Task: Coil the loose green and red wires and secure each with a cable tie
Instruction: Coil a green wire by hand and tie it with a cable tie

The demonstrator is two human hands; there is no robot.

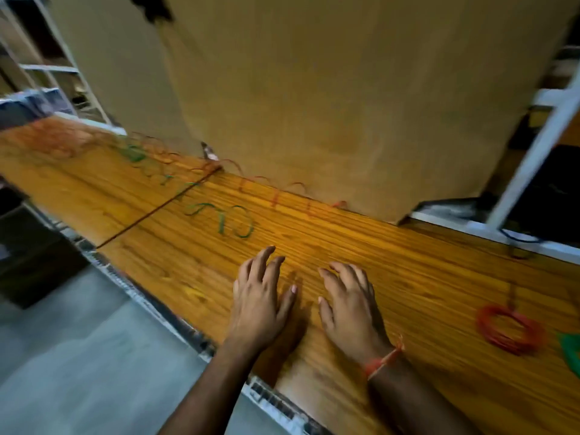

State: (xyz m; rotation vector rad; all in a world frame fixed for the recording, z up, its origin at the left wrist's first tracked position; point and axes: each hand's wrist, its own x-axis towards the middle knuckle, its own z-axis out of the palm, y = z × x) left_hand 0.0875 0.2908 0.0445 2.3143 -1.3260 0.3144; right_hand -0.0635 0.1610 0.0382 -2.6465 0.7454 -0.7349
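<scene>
Wooden table (408, 262), loose green wire (232, 219), loose red wire (282, 189), red coil (510, 329)

Both hands hover side by side, palms down, over a wooden table (408, 252), the left hand (260, 306) and right hand (351, 309) with fingers spread and holding nothing. Beyond them loose green wire (238, 221) and loose red wire (282, 189) trail along a cardboard sheet (314, 89). At the right lie a coiled red wire (510, 328) and, cut off by the edge, a green coil (569, 350).

Loose wires (219, 219) on table (408, 262), behind hands (309, 304)
</scene>
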